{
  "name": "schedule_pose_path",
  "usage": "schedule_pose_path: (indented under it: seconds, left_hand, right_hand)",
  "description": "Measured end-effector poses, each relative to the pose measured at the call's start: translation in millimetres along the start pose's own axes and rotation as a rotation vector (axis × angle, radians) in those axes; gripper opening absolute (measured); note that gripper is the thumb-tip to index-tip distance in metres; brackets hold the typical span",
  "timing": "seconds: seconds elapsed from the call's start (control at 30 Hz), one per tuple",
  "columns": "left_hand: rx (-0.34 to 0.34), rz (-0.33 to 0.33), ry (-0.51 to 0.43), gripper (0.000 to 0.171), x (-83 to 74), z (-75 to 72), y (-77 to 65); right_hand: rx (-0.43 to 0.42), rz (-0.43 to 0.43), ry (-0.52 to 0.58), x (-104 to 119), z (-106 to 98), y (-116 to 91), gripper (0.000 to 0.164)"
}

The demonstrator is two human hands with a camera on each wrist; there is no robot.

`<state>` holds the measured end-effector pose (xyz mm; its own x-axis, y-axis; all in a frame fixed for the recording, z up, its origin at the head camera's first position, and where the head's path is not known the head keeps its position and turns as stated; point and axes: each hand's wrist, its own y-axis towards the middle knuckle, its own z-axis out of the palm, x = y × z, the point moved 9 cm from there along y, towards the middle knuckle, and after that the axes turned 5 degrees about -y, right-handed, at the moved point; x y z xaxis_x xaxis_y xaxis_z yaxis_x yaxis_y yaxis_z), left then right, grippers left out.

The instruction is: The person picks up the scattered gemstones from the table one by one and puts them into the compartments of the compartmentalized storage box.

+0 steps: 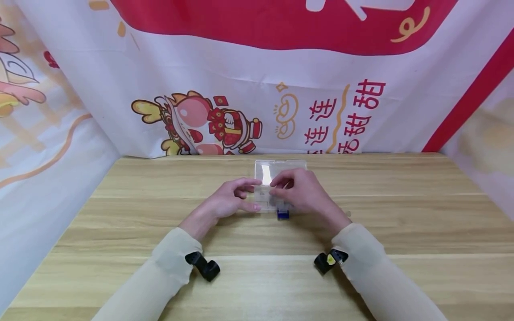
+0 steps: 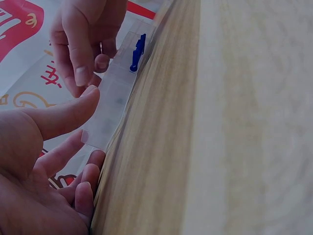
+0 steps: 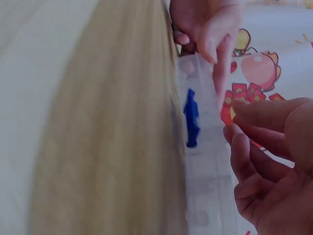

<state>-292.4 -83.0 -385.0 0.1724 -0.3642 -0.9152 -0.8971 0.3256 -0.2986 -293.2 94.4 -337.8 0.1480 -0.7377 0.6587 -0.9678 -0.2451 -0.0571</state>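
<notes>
Holds left hand (image 1: 230, 198) spread at nine o'clock of box (image 1: 263, 196), with thumb and index apart. Bends right hand (image 1: 299, 189) over it toward three o'clock, with thumb and fingertips close; cannot tell whether pinching anything. Has box on table (image 1: 257, 276), toward twelve o'clock, with blue clip (image 1: 283, 215) at box's six.

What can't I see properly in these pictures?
Right wrist view: the clear box is cut off by the bottom edge.
Head view: the right hand hides part of the box; things inside are too small.
Left wrist view: the top edge cuts off the right hand.
</notes>
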Motion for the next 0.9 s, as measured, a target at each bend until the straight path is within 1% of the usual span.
schedule_pose_path:
  seconds: [0.2,0.3,0.5,0.73,0.9]
  left_hand:
    - [-0.009,0.000,0.003,0.068,0.2,-0.5,1.2]
    - [-0.013,0.000,0.000,0.067,-0.1,0.5,0.7]
    - [-0.014,0.001,-0.001,0.065,1.7,-0.3,1.3]
    - [-0.010,0.003,-0.005,0.065,1.2,0.0,1.4]
    - [-0.013,-0.003,-0.007,0.066,0.6,-0.5,0.6]
  right_hand:
    - [-0.027,0.016,0.020,-10,-17,-5,0.015]
    - [-0.039,0.039,0.037,-21,-26,-9,0.018]
    - [-0.055,0.055,0.061,-41,-42,-15,0.020]
    - [-0.067,0.036,0.061,-63,-58,-22,0.021]
    - [-0.040,0.018,0.048,-83,-62,-28,0.023]
